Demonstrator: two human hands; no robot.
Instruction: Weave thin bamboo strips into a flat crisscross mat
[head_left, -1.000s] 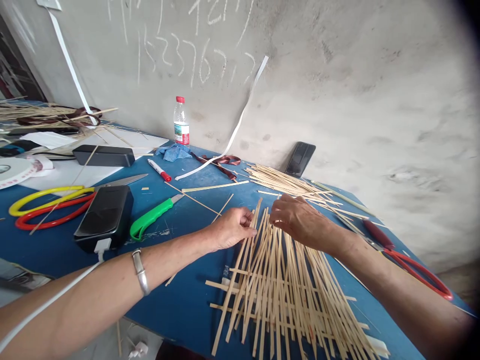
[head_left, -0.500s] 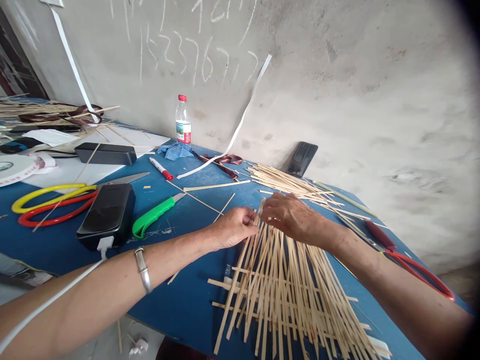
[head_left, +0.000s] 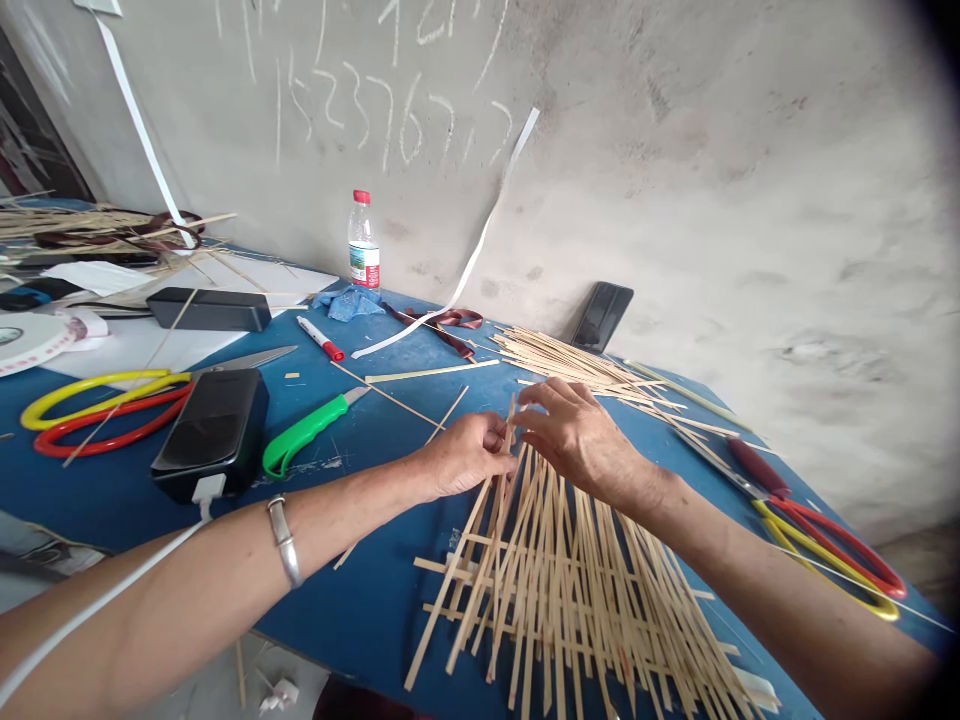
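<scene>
touching the far edge of the bamboo weave, left hand, right hand just apart

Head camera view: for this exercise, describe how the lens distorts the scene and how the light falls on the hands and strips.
Head view: the wide lens bends the edge of the blue table and darkens the right corners; light is soft, with faint shadows under the left hand, right hand and bamboo strips; the strips look sharp, without glare.

Gap betw. green knife, bamboo strips; black case blocks L.
</scene>
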